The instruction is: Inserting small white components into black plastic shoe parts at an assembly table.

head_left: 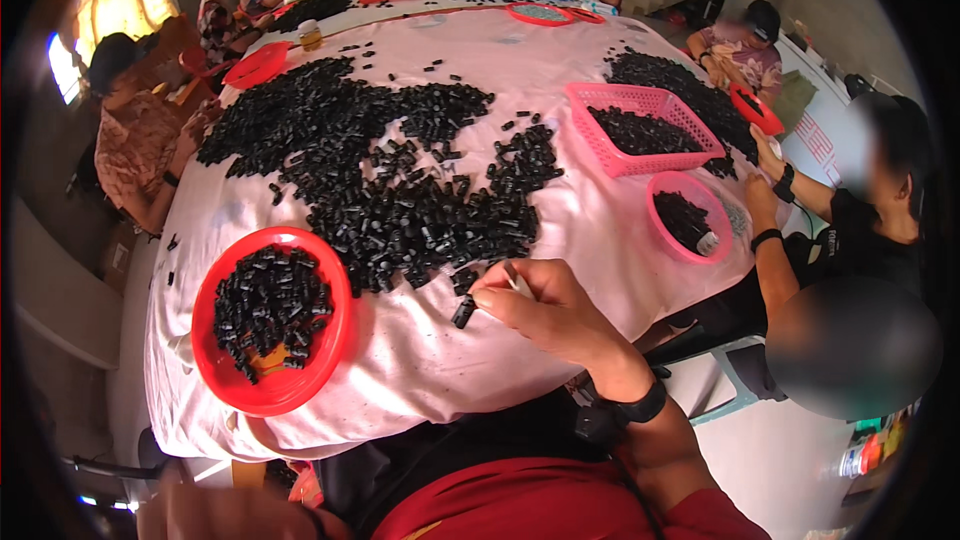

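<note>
My right hand (548, 312) is closed above the near edge of the cloth, a dark band round its wrist. A thin stick-like tool (519, 281), part white and part dark, shows between its fingers. At its fingertips is a small black cylindrical piece (463, 313); whether it is pinched or only touched is unclear. Just beyond spreads a large heap of similar black pieces (420, 225). Low at the left, off the table, my left hand (215, 512) is smeared by motion, its fingers unreadable. Nearest to it on the table stands a red basin (345, 325), partly filled with black pieces.
A pink basket (600, 162) and a pink bowl (722, 240) with black pieces stand at the right. Beside them sits a co-worker (860, 225), arms reaching to the table. More people sit around the pale pink cloth (400, 380). A red tray (257, 64) lies far left.
</note>
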`<action>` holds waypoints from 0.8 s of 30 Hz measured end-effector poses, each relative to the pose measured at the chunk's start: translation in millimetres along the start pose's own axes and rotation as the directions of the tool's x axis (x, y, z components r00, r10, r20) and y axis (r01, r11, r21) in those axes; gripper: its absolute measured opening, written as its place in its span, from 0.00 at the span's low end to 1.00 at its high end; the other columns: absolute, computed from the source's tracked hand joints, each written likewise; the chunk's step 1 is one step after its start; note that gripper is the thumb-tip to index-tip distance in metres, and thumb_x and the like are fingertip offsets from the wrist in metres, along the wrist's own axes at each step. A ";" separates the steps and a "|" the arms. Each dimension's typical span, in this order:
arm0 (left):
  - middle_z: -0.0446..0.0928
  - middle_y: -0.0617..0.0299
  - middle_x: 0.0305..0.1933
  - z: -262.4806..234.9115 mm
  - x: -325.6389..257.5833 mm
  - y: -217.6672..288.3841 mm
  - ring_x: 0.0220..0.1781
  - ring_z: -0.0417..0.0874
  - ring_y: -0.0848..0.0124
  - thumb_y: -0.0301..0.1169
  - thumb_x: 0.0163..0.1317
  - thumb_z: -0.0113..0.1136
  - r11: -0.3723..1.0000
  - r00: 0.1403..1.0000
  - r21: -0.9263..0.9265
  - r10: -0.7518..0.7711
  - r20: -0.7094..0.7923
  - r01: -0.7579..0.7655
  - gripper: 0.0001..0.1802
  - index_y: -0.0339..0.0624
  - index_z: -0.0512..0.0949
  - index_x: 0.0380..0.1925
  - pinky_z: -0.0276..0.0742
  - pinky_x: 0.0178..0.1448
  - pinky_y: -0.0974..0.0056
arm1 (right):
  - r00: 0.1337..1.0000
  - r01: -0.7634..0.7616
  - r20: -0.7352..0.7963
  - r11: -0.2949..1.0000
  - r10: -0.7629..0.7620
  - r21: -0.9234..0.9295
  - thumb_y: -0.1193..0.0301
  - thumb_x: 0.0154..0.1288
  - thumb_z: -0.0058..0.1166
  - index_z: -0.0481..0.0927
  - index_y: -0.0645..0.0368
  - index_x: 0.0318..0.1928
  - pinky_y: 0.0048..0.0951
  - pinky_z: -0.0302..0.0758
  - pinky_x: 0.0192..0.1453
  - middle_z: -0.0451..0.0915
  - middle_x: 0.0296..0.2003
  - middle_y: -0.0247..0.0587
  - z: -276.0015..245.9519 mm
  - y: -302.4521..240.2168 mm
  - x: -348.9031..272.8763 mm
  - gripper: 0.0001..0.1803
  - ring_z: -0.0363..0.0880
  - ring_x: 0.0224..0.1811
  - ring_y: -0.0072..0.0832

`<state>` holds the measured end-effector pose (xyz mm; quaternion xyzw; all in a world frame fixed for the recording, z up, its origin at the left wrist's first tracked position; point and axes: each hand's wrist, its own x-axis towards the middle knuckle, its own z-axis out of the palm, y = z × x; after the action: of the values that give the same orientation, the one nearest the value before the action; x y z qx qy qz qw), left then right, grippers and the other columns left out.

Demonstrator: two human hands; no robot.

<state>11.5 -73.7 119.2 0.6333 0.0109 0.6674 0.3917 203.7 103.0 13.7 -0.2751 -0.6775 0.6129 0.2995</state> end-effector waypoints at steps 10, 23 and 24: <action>0.82 0.56 0.41 -71.8 -47.6 -102.9 0.37 0.81 0.74 0.38 0.72 0.57 0.519 0.442 -0.385 -0.854 -0.274 0.764 0.17 0.38 0.76 0.52 0.78 0.44 0.70 | 0.988 0.147 0.036 0.986 -0.150 0.074 0.68 0.71 0.57 0.81 0.63 0.38 0.18 0.60 0.29 0.69 0.22 0.19 16.6 -21.3 -11.7 0.09 0.60 0.26 0.09; 0.83 0.55 0.40 -64.3 -59.3 -119.6 0.37 0.83 0.72 0.27 0.69 0.58 0.461 0.481 -0.735 -0.851 -0.209 0.497 0.13 0.37 0.76 0.51 0.81 0.44 0.70 | 0.964 0.264 -0.011 0.964 -0.264 -0.029 0.72 0.70 0.57 0.82 0.62 0.45 0.14 0.61 0.28 0.77 0.26 0.24 15.1 -8.3 -11.9 0.08 0.65 0.25 0.06; 0.83 0.55 0.40 -64.0 -58.7 -118.9 0.37 0.83 0.72 0.27 0.69 0.58 0.461 0.481 -0.737 -0.851 -0.210 0.495 0.13 0.37 0.76 0.51 0.81 0.44 0.70 | 0.960 0.280 -0.010 0.960 -0.281 -0.008 0.72 0.70 0.57 0.82 0.62 0.46 0.14 0.61 0.28 0.77 0.25 0.24 15.9 -8.6 -12.1 0.08 0.65 0.25 0.06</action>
<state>11.0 8.0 -3.3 0.1906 0.1827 0.5597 0.7856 199.9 82.6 20.3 -0.1808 -0.7099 0.5605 0.3863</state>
